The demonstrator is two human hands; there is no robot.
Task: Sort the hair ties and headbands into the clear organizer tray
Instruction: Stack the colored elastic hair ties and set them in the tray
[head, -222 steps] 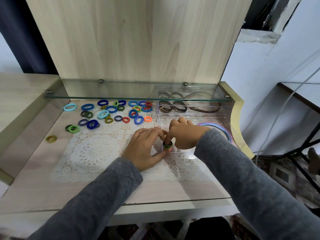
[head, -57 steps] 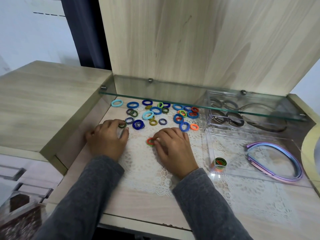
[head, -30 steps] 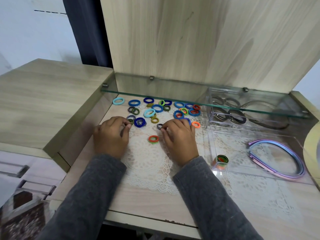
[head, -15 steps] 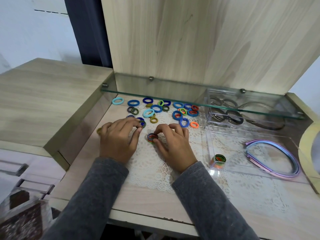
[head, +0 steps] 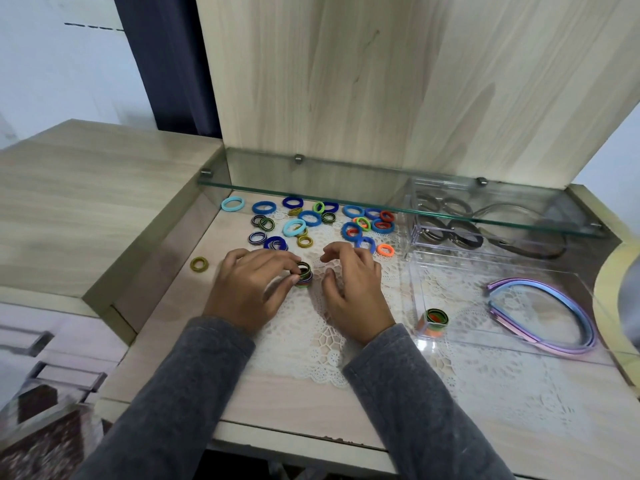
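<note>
Half a second on, the right hand (head: 353,289) has come off the small stack of striped and coloured elastic hair ties (head: 305,276) that it was touching, and the left hand (head: 247,289) has closed in on it instead. The left thumb and fingers now curl around the stack's left side and pinch it. The right hand hovers just right of the stack with its fingers loosely bent. It holds nothing, and a gap separates its fingertips from the ties.

The stack sits on the white lace doily (head: 311,344) in the middle of the pale wooden counter (head: 277,407). Its rings lie one on another, so its short axis stands roughly upright and the holes face up. The top dark striped ring tips a little.

Left of the left hand, a single olive hair tie (head: 199,264) lies flat on bare counter, now clear of the hand. Behind the hands, a scatter of blue, green, orange and olive hair ties (head: 310,218) lies flat near the edge of the glass shelf (head: 346,192).

To the right stands the clear plastic organizer tray (head: 414,296). Another upright stack of ties (head: 434,322) sits in its near left corner. Beside that, pink-and-blue metallic headbands (head: 519,282) lie flat with their open ends toward the left. Dark headbands (head: 465,239) fill the rear compartment.
</note>
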